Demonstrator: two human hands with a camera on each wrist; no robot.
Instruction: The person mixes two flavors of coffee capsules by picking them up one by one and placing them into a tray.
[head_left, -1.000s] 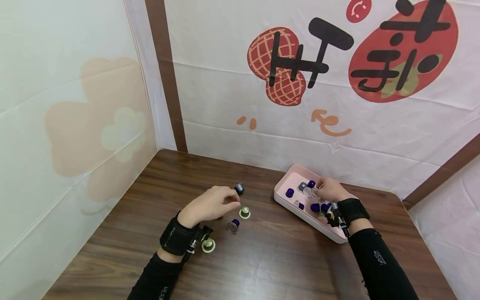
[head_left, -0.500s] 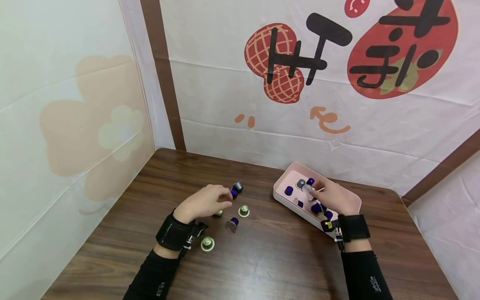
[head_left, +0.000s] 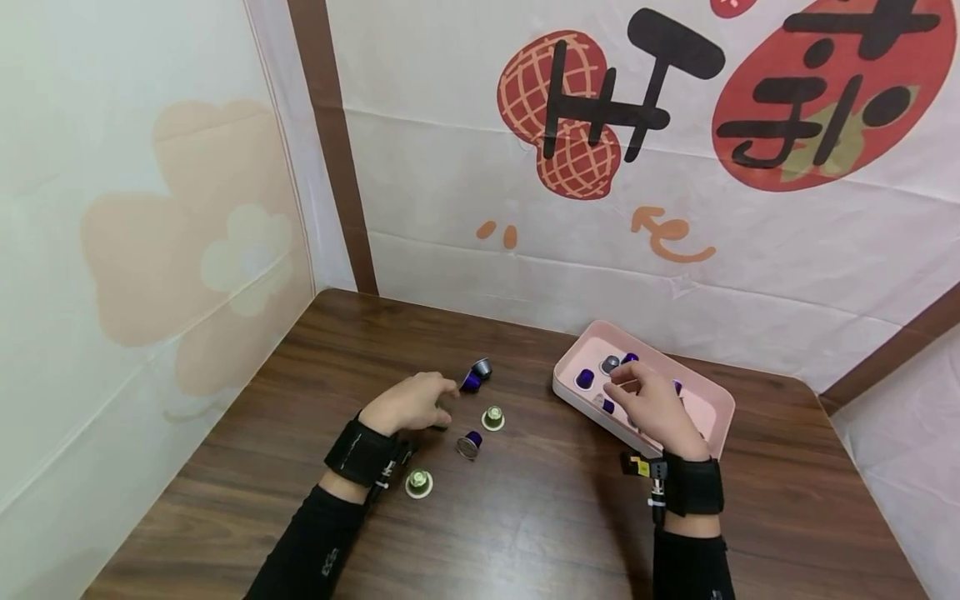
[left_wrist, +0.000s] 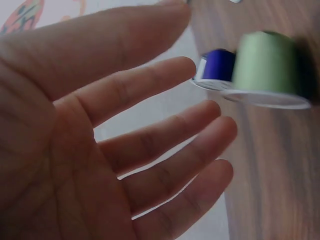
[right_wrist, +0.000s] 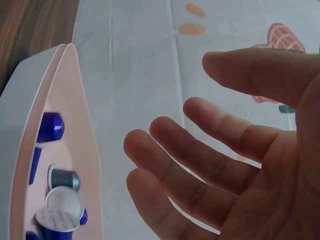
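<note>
My left hand (head_left: 414, 401) lies low over the wooden table (head_left: 540, 517), fingers straight and holding nothing; the left wrist view shows its bare palm (left_wrist: 75, 150). Just past its fingertips a purple capsule (head_left: 470, 382) lies against a grey capsule (head_left: 482, 367). My right hand (head_left: 651, 406) hovers over the pink tray (head_left: 577, 398), fingers spread and holding nothing (right_wrist: 215, 165). The tray holds several capsules: purple (head_left: 584, 379), grey (head_left: 609, 364) and, in the right wrist view, a foil-topped one (right_wrist: 62, 205).
Loose on the table are a green capsule (head_left: 492, 417), a purple capsule (head_left: 469, 443) and another green capsule (head_left: 418, 482) by my left wrist. Printed cloth walls (head_left: 225, 250) close the table's left and far sides.
My left hand set a purple capsule beside the grey one and opened. My right hand let a foil-topped capsule go in the tray and drew back toward me, open.
</note>
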